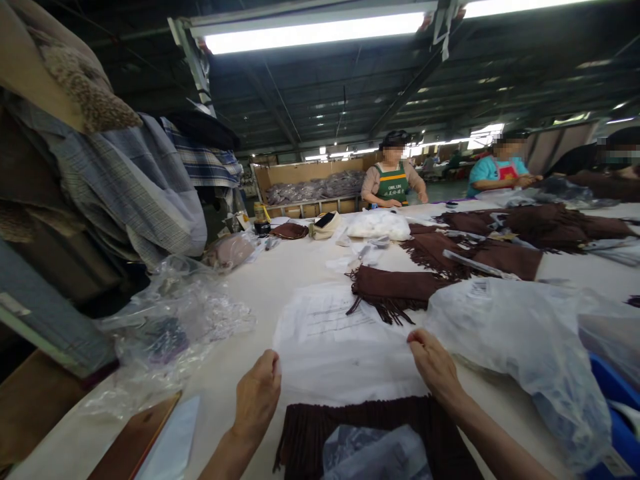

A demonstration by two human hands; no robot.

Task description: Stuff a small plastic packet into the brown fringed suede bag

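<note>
My left hand (pixel 257 393) and my right hand (pixel 434 363) each pinch a side edge of the flat clear plastic bag with faint printed lines (pixel 345 353), low in the middle of the frame, fingers curled down onto the film. Whether anything lies inside this bag I cannot tell. Just below it, at the bottom edge, sits a dark brown fringed suede piece (pixel 360 433) with a crumpled grey plastic wrap (pixel 370 453) on top, both cut off by the frame. To the right, a big cloudy plastic bag (pixel 520 340) bulges, its contents hidden; a blue bin (pixel 617 407) pokes in at the lower right corner. Everything rests on a long off-white table (pixel 280 280). More brown fringed pieces (pixel 395 290) run up the centre and right. Loose clear wrapping (pixel 170 327) heaps at the left, below hanging plaid garments (pixel 135 180) in the upper left. Far back, a person in a green apron (pixel 393 183) stands under a bright tube light (pixel 315 32).
</note>
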